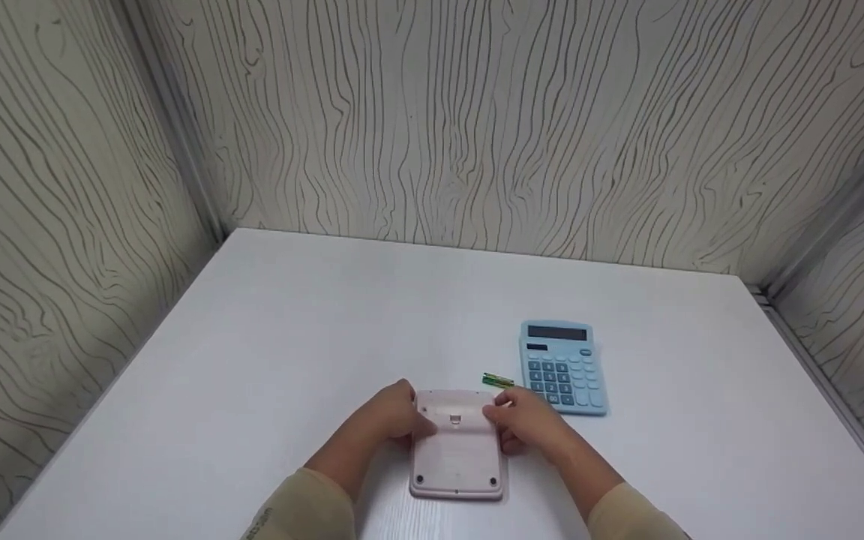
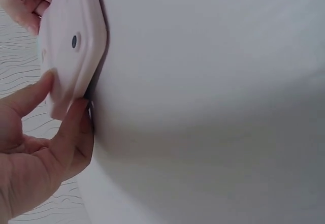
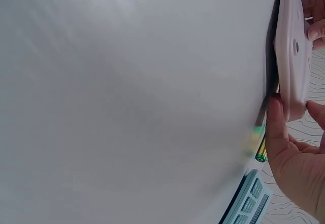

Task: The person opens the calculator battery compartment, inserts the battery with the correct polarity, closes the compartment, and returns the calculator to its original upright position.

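A pale pink calculator lies back side up near the table's front, with a small latch and dark round feet showing. At its left edge my left hand grips it, thumb on the back. In the left wrist view that hand has its fingers against the underside. My right hand pinches the upper right edge. The right wrist view shows the right hand with its thumb on one face and a finger under the other. The keys are hidden beneath.
Green-and-yellow batteries lie just beyond my right hand. A light blue calculator rests keys up to the right, close to that hand. The white table meets wood-grain patterned panels at the back and sides.
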The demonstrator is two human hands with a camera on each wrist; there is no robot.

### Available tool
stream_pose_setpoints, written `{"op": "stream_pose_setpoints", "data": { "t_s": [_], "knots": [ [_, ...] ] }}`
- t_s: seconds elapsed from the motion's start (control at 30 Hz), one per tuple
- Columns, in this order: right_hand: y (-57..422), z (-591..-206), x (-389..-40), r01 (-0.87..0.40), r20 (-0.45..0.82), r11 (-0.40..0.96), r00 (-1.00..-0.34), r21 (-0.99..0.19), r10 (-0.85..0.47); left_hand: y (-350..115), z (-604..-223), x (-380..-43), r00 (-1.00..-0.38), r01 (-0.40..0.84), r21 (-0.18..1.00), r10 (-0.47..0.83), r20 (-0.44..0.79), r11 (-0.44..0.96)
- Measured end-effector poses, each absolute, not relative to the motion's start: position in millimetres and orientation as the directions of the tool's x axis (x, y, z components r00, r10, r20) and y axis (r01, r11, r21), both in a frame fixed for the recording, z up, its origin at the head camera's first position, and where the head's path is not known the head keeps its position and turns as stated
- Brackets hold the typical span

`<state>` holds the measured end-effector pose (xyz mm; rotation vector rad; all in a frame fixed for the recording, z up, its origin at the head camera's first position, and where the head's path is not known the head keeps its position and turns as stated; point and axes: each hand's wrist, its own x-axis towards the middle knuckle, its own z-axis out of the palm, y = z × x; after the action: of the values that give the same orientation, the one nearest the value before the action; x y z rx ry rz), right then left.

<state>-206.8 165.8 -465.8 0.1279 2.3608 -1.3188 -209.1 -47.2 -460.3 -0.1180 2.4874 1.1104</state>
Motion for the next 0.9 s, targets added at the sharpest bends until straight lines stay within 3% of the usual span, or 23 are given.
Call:
{"op": "stream_pose_setpoints", "data": {
  "t_s": [0.9],
  "knots": [
    [150.0, -415.5, -214.7, 0.115, -0.178, 0.553, -0.982, -0.825, -0.061, -26.7, -439.7, -211.1, -0.899, -0.358, 0.791, 0.045, -0.435, 0.496]
  ]
}}
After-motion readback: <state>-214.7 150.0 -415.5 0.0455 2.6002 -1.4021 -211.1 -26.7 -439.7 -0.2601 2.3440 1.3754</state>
